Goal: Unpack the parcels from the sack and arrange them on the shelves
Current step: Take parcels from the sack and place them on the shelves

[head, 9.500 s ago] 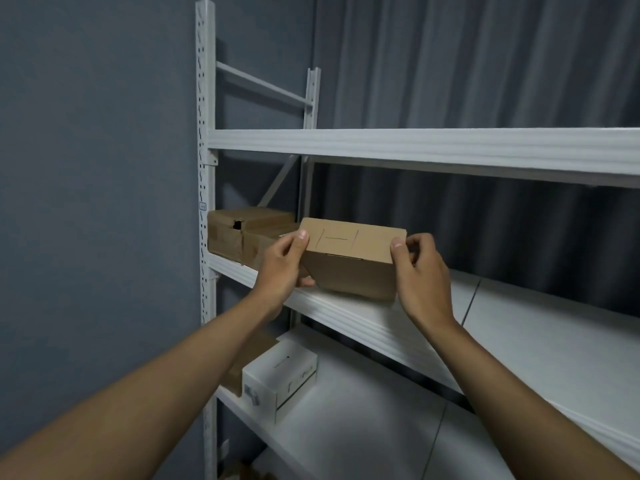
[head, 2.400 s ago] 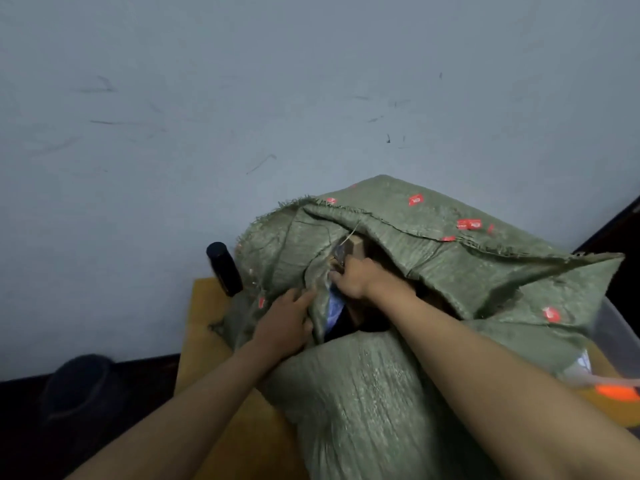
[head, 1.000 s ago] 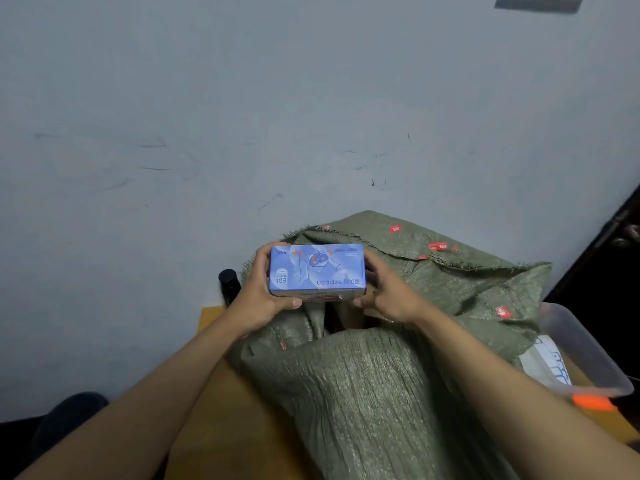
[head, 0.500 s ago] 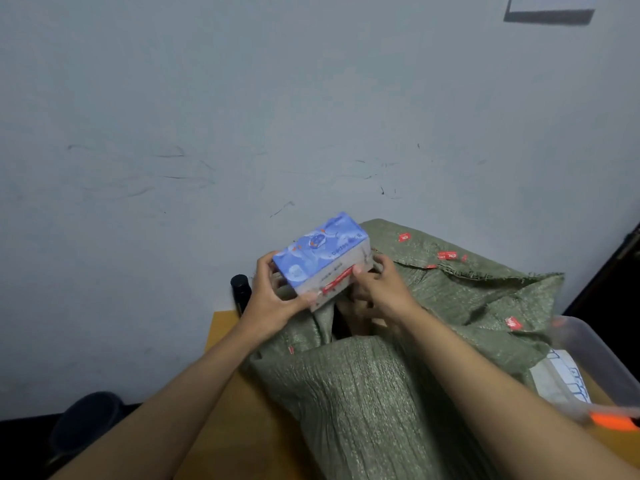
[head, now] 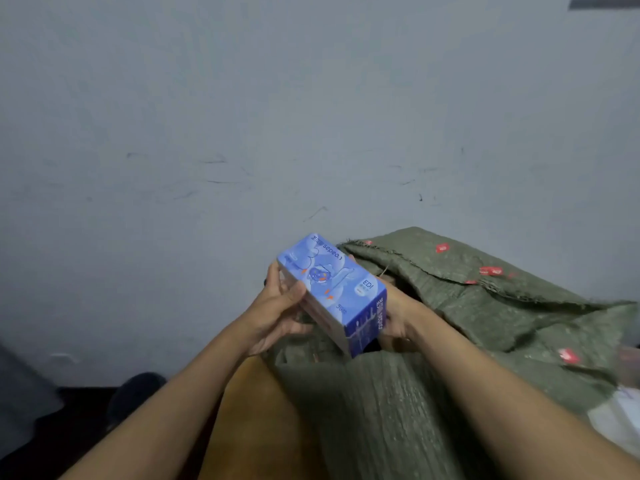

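Observation:
A blue printed box (head: 330,289) is held in the air above the mouth of the green woven sack (head: 398,393). It is tilted, with one short end turned toward me. My left hand (head: 280,306) grips its left side, thumb on the top face. My right hand (head: 394,313) holds the right side from behind and is partly hidden by the box. The sack lies slumped on a wooden table (head: 256,420), its opening dark below the box. The shelves are out of view.
A grey scuffed wall (head: 277,116) fills the background. A clear plastic bin (head: 623,407) shows at the right edge behind the sack. A dark round object (head: 135,393) sits on the floor at lower left.
The blue box came out of the sack into both hands. Over the last second it has been turned so a short end faces me, and the view has swung left.

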